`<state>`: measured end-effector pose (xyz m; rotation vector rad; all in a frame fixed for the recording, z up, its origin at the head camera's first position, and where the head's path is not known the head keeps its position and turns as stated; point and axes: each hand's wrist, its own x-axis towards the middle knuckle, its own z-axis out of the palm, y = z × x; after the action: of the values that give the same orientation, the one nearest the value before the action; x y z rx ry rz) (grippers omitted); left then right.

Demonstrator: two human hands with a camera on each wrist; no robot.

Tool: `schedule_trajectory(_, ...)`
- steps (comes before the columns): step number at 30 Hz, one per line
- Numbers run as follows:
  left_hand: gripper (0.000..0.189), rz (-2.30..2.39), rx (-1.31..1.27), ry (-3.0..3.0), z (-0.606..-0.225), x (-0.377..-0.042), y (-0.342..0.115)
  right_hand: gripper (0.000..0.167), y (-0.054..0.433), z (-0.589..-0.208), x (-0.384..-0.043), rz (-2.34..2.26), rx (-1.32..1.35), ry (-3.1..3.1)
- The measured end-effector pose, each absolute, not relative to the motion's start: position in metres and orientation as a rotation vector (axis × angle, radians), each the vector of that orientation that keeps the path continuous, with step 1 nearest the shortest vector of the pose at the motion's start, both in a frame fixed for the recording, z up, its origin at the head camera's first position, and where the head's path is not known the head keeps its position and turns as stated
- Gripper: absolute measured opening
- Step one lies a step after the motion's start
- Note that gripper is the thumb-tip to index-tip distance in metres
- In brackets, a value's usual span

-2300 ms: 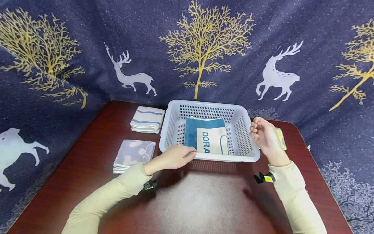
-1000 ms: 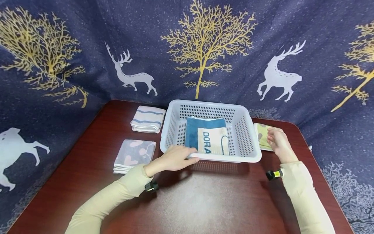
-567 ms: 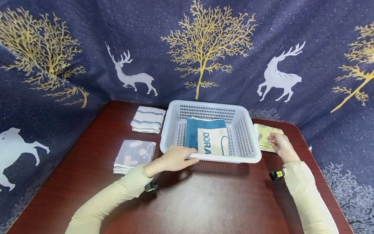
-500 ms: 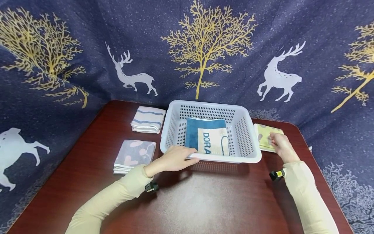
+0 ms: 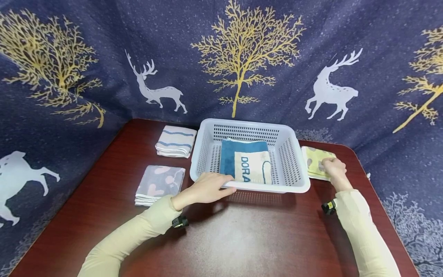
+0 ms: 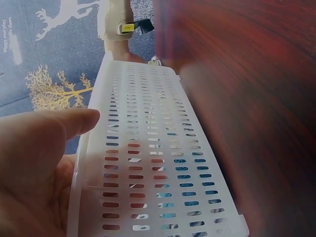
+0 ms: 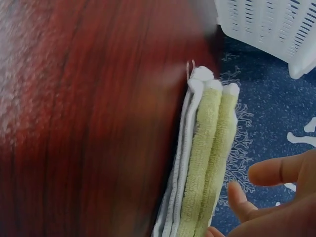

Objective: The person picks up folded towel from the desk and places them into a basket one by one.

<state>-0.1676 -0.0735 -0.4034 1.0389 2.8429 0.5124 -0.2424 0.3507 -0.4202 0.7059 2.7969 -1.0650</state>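
Observation:
At the near rim of the white plastic basket (image 5: pixel 273 187), my left hand (image 5: pixel 209 187) grips with the thumb outside; finger colour shows through the slots in the left wrist view. Inside the basket lies a blue and cream folded towel (image 5: pixel 250 165) with lettering. To its right, my right hand (image 5: pixel 335 170) is over the right part of a yellow-green folded towel (image 5: pixel 314 164). In the right wrist view the towel's layered edge (image 7: pixel 202 148) faces the camera, and the thumb and fingers of that hand are spread apart beside its top surface.
Left of the basket are a white towel (image 5: pixel 175 141) with blue stripes and a grey patterned towel (image 5: pixel 160 181), both folded. They lie on a dark red wooden table (image 5: pixel 238 238). A navy curtain (image 5: pixel 166 30) with deer and trees hangs behind.
My right hand has moved from beside the basket's right rim, rightward and down to the yellow-green towel. My left hand stays at the near rim, and the towels keep their places.

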Motion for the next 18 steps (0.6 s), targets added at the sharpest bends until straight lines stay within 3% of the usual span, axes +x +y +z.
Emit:
schedule_trajectory(8, 0.025, 0.525, 1.042, 2.879, -0.405, -0.167, -0.072, 0.047, 0.354, -0.432, -0.247, -1.012, 0.659, 2.855)
schedule_trajectory(18, 0.024, 0.521, 1.060, 2.907, -0.405, -0.166, -0.072, 0.058, 0.369, -0.439, -0.244, -1.139, 0.672, 2.737)
